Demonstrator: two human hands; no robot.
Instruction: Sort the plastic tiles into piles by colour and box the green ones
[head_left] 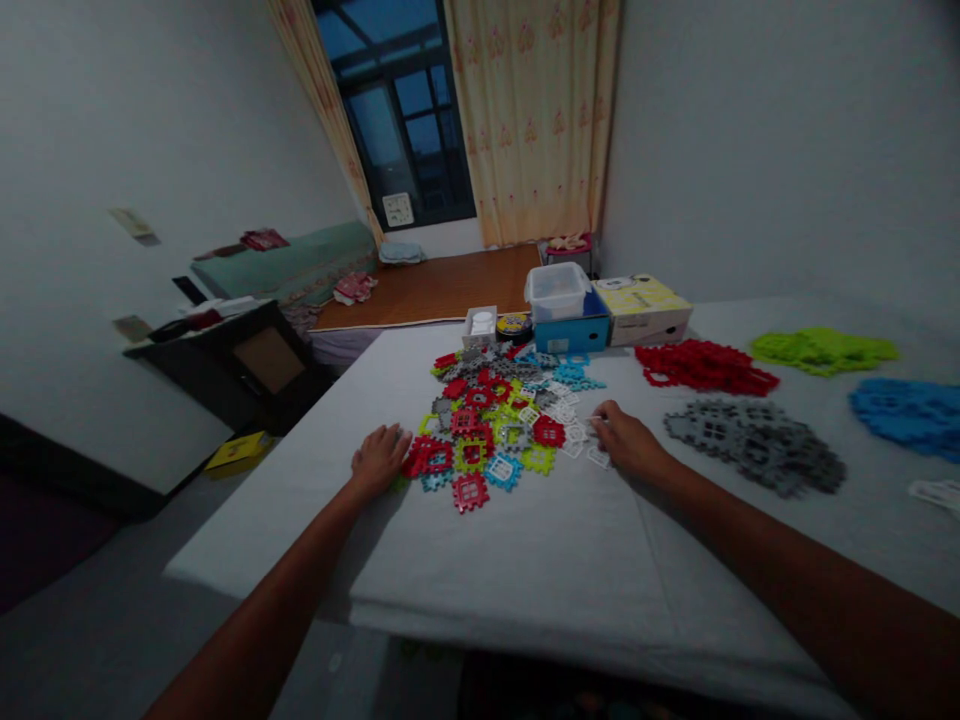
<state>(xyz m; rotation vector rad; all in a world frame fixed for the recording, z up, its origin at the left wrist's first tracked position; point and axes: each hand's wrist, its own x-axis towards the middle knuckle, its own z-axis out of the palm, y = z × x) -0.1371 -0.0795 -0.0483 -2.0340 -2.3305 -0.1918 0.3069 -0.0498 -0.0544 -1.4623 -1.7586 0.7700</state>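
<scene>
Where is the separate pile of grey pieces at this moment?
In the head view, the grey pile lies on the right side of the table, to the right of the right hand, nearer than the red pile and left of the blue pile.

**Count by Kind**

One left hand (pixel 379 458), one right hand (pixel 624 438), so two; one mixed-colour heap (pixel 466 422); a red heap (pixel 709 367), a gray heap (pixel 754 442), a lime heap (pixel 821 350), a blue heap (pixel 909 412), so four single-colour; one white cluster (pixel 937 492); one clear tub (pixel 557 290); one clock (pixel 398 209).
</scene>
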